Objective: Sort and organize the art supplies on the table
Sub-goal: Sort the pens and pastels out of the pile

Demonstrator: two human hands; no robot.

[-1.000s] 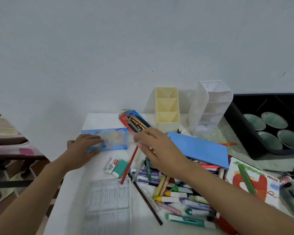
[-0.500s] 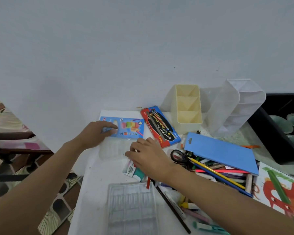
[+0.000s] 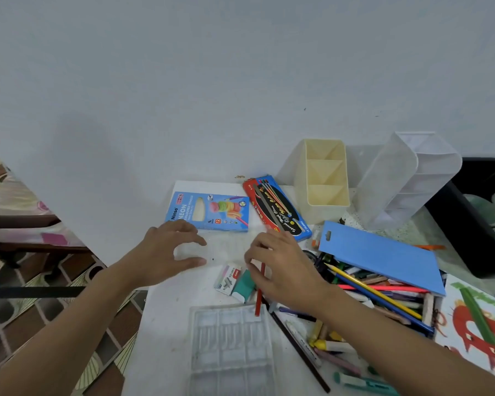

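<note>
A small clear plastic tray [image 3: 225,248] lies on the white table [image 3: 166,324] between my hands. My left hand [image 3: 163,252] brackets its left end with thumb and curled fingers. My right hand [image 3: 280,264] curls over its right end, above a red pencil [image 3: 258,298]. Behind the tray lie a blue neon coloured-pencil box [image 3: 212,212] and a red-and-blue pencil box [image 3: 277,210]. Two erasers [image 3: 235,281] sit just in front of the tray. A heap of pencils and crayons [image 3: 383,298] lies to the right under a blue card [image 3: 380,255].
A yellow divided organizer [image 3: 323,178] and a clear one [image 3: 406,178] stand against the wall. A larger clear tray [image 3: 232,347] lies near the front edge. A dragon picture [image 3: 475,324] and a black bin [image 3: 469,224] are at the right. The table's left edge drops to the floor.
My left hand has come off the neon pencil box and down to the clear tray's left end. My right hand stays at the tray's right end.
</note>
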